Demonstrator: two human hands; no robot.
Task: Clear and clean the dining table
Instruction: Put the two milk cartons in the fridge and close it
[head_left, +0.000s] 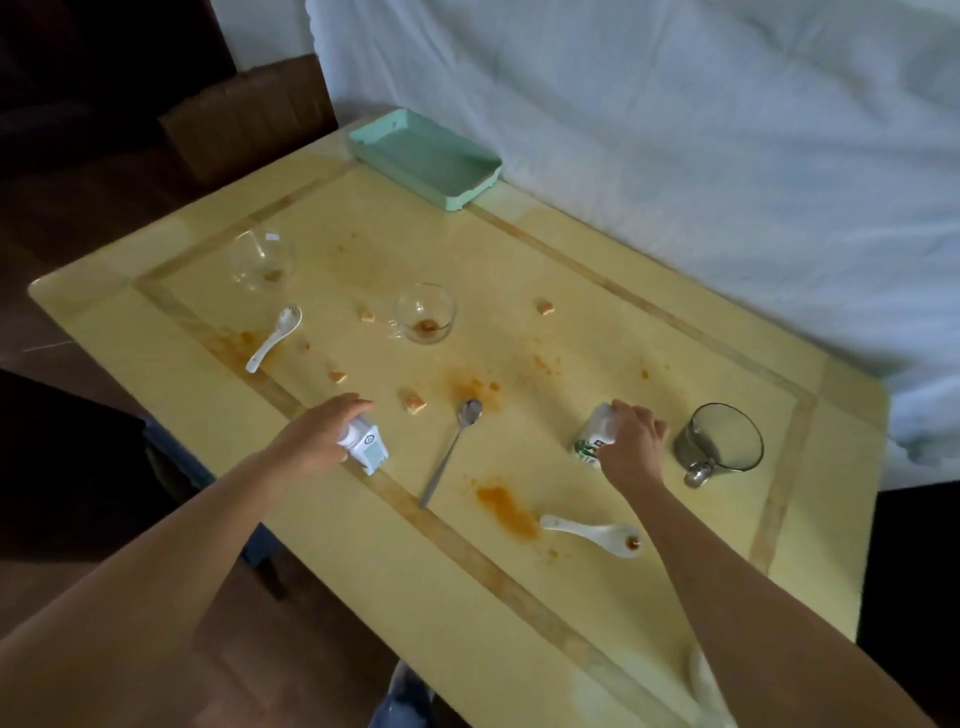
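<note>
Barely begun, by the look of it. Left hand (317, 436) closed around a small white carton (366, 446) at lower left of centre; right hand (631, 441) gripping a second carton (592, 441) right of centre, both cartons at the yellow table (649, 597) surface (lifted or resting, cannot tell). Left to clear: two glass bowls (425, 312), a glass mug (719, 439) at right, three spoons (452, 452), bread crumbs (415, 402). Unwiped orange smears (506, 506) near centre. Nothing yet visible in the green tray (423, 156) at upper centre.
</note>
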